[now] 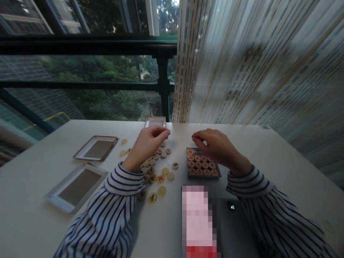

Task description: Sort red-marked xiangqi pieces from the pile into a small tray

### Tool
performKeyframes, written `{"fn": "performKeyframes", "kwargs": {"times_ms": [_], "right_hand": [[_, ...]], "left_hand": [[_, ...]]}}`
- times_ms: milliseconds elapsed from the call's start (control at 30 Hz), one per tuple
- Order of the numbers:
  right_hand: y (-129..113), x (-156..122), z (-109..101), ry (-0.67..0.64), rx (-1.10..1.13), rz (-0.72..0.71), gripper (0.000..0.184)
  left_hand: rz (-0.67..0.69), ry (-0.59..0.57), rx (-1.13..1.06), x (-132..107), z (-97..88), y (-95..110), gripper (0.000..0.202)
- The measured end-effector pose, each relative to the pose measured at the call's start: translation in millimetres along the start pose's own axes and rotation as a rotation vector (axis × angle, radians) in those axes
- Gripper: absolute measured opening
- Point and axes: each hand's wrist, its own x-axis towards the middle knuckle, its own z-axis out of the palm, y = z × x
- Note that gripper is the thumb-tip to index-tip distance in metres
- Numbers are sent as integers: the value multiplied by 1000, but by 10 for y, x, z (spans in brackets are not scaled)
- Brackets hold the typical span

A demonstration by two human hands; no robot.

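My left hand (151,144) hovers over a loose heap of round xiangqi pieces (151,170), thumb and fingers pressed together; what is between them, if anything, is hidden. Some pieces show red or black characters, others lie blank side up. Above the far end of a small box (204,175), my right hand (215,145) is curled with the fingertips pointing left and down. I cannot make out anything in its grasp. Inside that box sit rows of red-lettered xiangqi pieces (198,165), characters facing up. My right hand covers the box's far right corner.
To the left lie a brown-rimmed tray (96,148) and a larger pale tray (76,188). Another small box (156,121) stands at the table's far edge. A phone with a blurred screen (199,218) and a dark flat object (236,229) lie near me. Curtains hang at right.
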Motion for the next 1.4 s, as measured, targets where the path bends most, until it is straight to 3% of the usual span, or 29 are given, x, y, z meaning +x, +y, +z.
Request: {"fn": "performKeyframes", "kwargs": {"times_ms": [200,500,733,900,1100,1400], "right_hand": [[-33,3,-8,-55,11,-17,27],[-55,-13,-42,26,49,-57,25],[-22,-14,9,141,126,-63,24],[-30,-8,84,128,165,-49,23],[-59,-10,145,156,301,-19,21],[-34,-9,110,206,473,75,19]], "left_hand": [[15,6,30,-14,9,0,27],[47,56,85,-112,-6,55,29],[-15,170,62,-342,-29,-291,32],[-10,232,95,-497,-122,-472,29],[-4,279,303,-558,-251,-718,30],[74,352,368,-600,-337,-752,24]]}}
